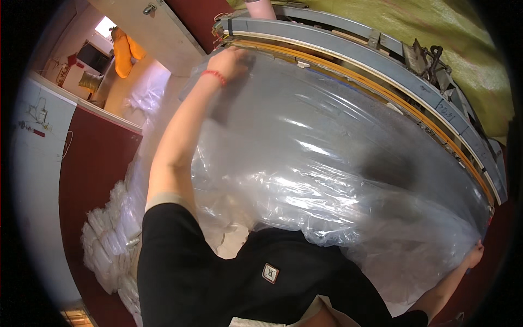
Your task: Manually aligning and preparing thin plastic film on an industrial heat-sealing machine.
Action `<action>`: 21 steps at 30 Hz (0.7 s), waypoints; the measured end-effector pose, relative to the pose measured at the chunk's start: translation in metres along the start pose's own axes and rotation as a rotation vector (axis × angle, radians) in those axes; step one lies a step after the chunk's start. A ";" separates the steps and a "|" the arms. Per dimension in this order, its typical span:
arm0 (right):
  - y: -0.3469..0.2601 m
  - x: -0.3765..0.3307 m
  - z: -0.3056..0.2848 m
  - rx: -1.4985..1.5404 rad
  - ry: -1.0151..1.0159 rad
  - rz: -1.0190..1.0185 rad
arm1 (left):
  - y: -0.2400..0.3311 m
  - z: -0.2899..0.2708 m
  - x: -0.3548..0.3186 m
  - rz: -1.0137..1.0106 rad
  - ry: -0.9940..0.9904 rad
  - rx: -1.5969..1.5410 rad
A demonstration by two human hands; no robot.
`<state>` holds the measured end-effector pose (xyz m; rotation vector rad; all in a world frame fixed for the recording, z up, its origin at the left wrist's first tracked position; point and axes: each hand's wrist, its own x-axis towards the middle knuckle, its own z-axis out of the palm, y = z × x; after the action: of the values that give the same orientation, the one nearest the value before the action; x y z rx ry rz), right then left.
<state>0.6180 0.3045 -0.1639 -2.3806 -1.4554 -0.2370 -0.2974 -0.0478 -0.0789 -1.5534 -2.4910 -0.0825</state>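
A wide sheet of clear plastic film [283, 125] lies in front of me over a grey surface, wrinkled and shiny toward my body. My left arm reaches far out, and my left hand [231, 62] is at the film's far left corner, beside the end of a long yellow-orange strip [327, 68]. Its fingers are blurred, so their grip does not show. At the far right, low in the view, my right hand [476, 255] is closed on the right edge of the film, which is drawn taut toward it.
A long grey metal bar [348, 41] runs behind the strip, with dark metal tools [430, 62] on it. Bunched plastic bags [109, 245] hang at the left. Beyond stand a door [147, 32], a pink cylinder [260, 9] and a yellow-green woven sheet [381, 19].
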 end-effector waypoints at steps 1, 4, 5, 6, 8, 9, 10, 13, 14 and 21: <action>0.004 0.003 0.001 -0.004 0.003 0.000 | 0.011 -0.005 -0.013 0.056 0.122 -0.030; 0.018 0.010 0.006 -0.008 0.005 -0.022 | 0.039 -0.037 -0.073 -0.023 -0.073 -0.524; 0.016 0.006 0.003 -0.023 0.031 -0.012 | 0.042 -0.042 -0.094 -0.066 -0.137 -0.584; 0.013 0.004 0.003 -0.033 0.054 -0.004 | 0.040 -0.045 -0.115 -0.015 -0.148 -0.566; 0.018 0.008 0.007 -0.017 0.042 -0.020 | 0.042 -0.039 -0.151 0.034 -0.158 -0.548; 0.023 0.012 0.009 -0.006 0.034 -0.033 | 0.046 -0.034 -0.165 0.067 -0.055 -0.448; 0.029 0.018 0.012 -0.004 0.035 -0.032 | 0.048 -0.027 -0.177 0.102 0.047 -0.351; 0.033 0.028 0.020 0.024 -0.030 -0.064 | 0.056 -0.002 -0.197 0.104 0.146 -0.087; 0.026 0.022 0.019 0.049 -0.018 -0.063 | 0.053 0.012 -0.201 0.077 0.185 -0.072; 0.050 0.035 0.027 0.088 0.082 -0.170 | 0.059 0.005 -0.177 0.068 0.346 -0.126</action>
<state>0.6774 0.3225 -0.1885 -2.1548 -1.5969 -0.3017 -0.1697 -0.1771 -0.1226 -1.5186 -2.1981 -0.4643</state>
